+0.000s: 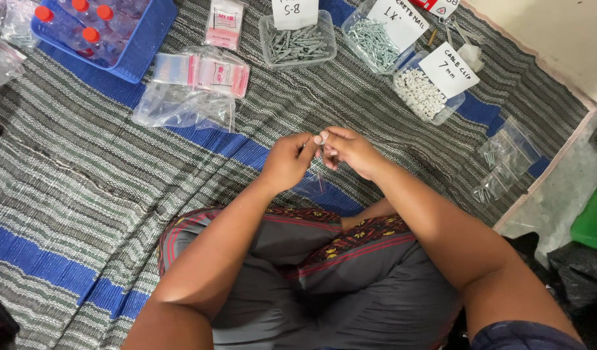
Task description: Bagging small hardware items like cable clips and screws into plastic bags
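Note:
I sit cross-legged on a striped woven mat (84,194). My left hand (286,159) and my right hand (350,150) meet in front of me, fingertips pinched together on the top edge of a small clear plastic bag (316,181) that hangs down between them. What is inside the bag is too small to tell.
Clear tubs hold grey wall plugs (298,44), steel nails (376,42) and white cable clips (423,94), each with a paper label. Empty zip bags (194,87) lie at the left, filled small bags (506,162) at the right. A blue crate (146,39) holds red-capped bottles.

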